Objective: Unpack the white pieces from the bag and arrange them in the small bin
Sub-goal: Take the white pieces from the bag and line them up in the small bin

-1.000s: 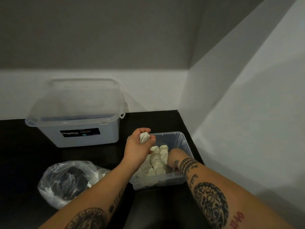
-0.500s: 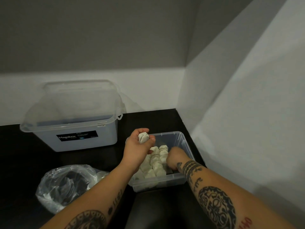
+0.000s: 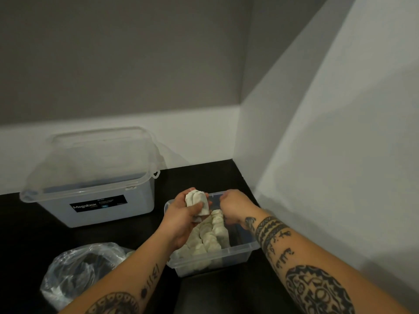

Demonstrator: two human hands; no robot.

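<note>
Nearest the camera, two bare tattooed forearms reach in from the bottom edge over a black bench [image 3: 204, 175]. At the lower left, just beside the left forearm, lies a crumpled clear plastic bag [image 3: 72, 275]. Its mouth is slack and its inside dark, and what it holds is too blurred to tell.

To the right of the bag stands a small clear plastic bin [image 3: 240, 251], rectangular and open-topped, set on the bench near the right-hand wall. Rows of white pieces [image 3: 210, 240] lie packed side by side along its left and middle. A dark strip of its floor shows along its right wall.

The left hand [image 3: 179, 223] is over the bin's left rim. Its fingers and thumb are curled round a bundle of white pieces [image 3: 196, 203], which stands up out of the fist above the far end of the rows. The right hand [image 3: 235, 207] is over the far right part of the bin, back upward. Its fingers curl down towards the far rim, just beside the bundle, and I cannot tell whether they pinch anything.

Farther back on the left, a strip of bench away from the bin, stands a large clear plastic storage box [image 3: 90, 173]. It has a translucent lid and a black label reading "Megabox". Behind it the wall [image 3: 136, 64] is white low down and grey above.
</note>
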